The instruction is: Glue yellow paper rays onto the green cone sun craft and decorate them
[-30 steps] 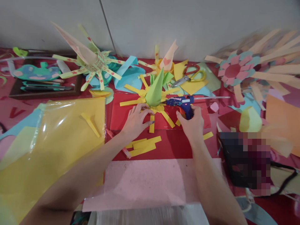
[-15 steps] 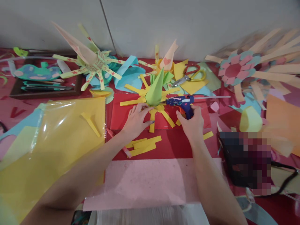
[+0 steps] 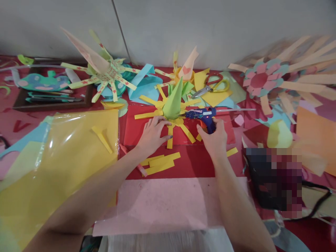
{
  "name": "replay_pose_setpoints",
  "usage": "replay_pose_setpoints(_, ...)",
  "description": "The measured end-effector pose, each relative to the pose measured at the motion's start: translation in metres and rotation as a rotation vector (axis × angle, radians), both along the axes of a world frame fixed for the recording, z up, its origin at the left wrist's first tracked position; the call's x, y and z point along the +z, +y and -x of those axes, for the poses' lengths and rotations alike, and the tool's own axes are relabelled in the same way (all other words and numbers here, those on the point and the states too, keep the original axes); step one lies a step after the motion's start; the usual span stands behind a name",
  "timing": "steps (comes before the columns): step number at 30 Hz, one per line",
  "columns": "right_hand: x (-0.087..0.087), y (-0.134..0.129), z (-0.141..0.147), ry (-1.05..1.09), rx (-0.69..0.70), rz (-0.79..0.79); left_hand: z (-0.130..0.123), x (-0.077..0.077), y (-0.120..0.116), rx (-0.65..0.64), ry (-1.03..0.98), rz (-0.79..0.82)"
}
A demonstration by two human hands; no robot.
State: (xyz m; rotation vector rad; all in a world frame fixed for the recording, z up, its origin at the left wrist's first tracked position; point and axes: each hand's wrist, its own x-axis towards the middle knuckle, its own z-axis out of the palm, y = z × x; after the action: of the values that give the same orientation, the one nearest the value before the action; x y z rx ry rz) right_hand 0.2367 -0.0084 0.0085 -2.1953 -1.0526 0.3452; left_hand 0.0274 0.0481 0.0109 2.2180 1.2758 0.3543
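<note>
A pointed green paper cone (image 3: 173, 103) stands on a yellow paper flower (image 3: 181, 122) whose strips spread outward like rays. At its left side is my left hand (image 3: 153, 135), fingers stretched out with the tips at the cone's base and the thumb apart, near a front strip. My right hand (image 3: 215, 134) is wrapped around the handle of a dark blue hot glue gun (image 3: 199, 114). The gun's nozzle points left and meets the lower right of the cone's base. From its rear a clear glue stick (image 3: 236, 109) sticks out.
Loose yellow strips (image 3: 162, 162) and a red-pink pen (image 3: 139, 167) lie in front. Behind are scissors (image 3: 212, 88) and a star-patterned paper piece (image 3: 112, 71). A yellow plastic-covered sheet (image 3: 84, 140) lies left, a tool tray (image 3: 52, 105) farther back. A dark pouch-like item (image 3: 258, 182) sits right.
The view has shifted very slightly. Both hands, the glue gun and the cone keep nearly the same places.
</note>
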Motion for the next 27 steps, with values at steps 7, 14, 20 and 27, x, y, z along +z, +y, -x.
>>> replay_pose_setpoints(7, -0.001, -0.001, -0.002, 0.02, 0.021, -0.034, 0.001, -0.004, 0.001, 0.015, -0.049, -0.037)
replay_pose_setpoints(14, 0.008, -0.004, 0.004, 0.027, -0.087, -0.334, 0.003, 0.004, 0.001, 0.19, -0.42, 0.04)
replay_pose_setpoints(20, 0.01, -0.006, 0.005, -0.018, -0.079, -0.401, 0.0, 0.031, 0.004, 0.213, -0.437, 0.061)
replay_pose_setpoints(27, 0.008, -0.008, 0.008, -0.031, -0.042, -0.457, -0.022, 0.051, 0.006, -0.054, -0.313, 0.238)
